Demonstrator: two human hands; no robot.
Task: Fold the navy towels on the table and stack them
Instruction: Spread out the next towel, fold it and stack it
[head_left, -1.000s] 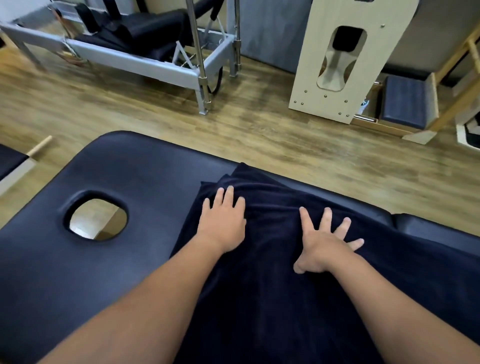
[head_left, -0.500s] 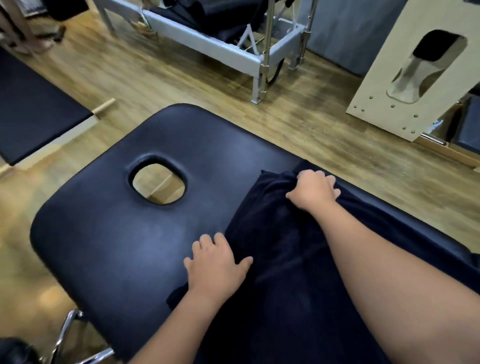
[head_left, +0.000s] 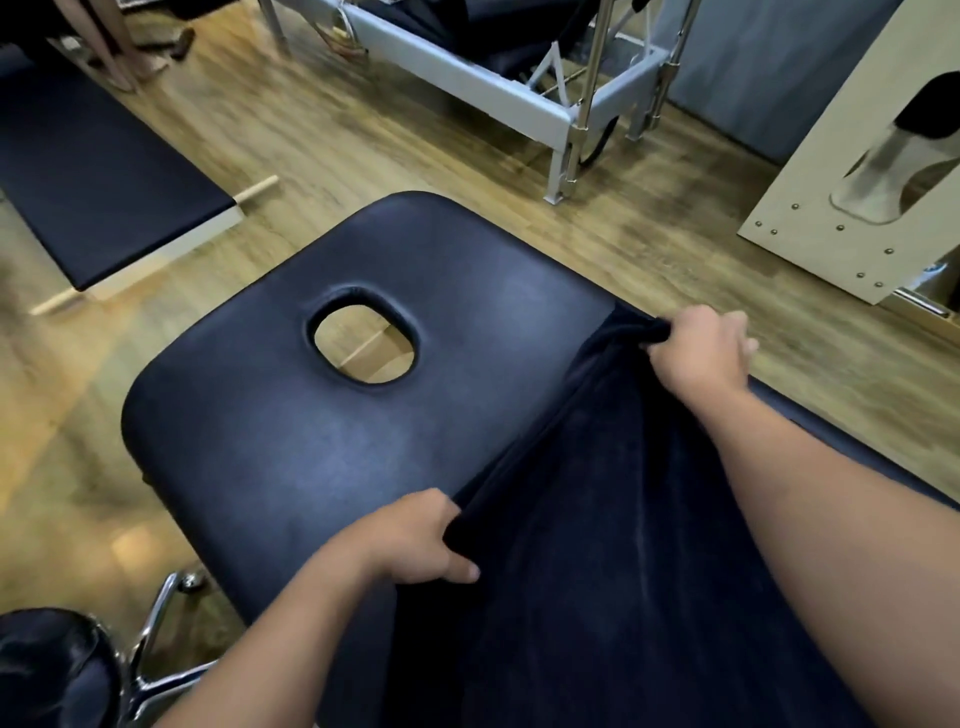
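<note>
A navy towel (head_left: 618, 545) lies spread over the right part of a dark padded table (head_left: 291, 431). My left hand (head_left: 415, 540) grips the towel's near left corner, fingers curled under the edge. My right hand (head_left: 696, 353) grips the far left corner at the table's far side. The left edge of the towel is lifted a little off the table and stretched between both hands. The rest of the towel runs out of view at the bottom right.
An oval face hole (head_left: 363, 340) opens in the table's left half. A stool with chrome legs (head_left: 150, 654) stands at the near left. On the wooden floor are a dark mat bench (head_left: 98, 176), a grey metal frame (head_left: 519, 88) and a pale wooden panel (head_left: 852, 197).
Both hands went from lying flat on the towel to its left edge. The left hand slid to the near corner, the right to the far corner, and both now grip and lift that edge.
</note>
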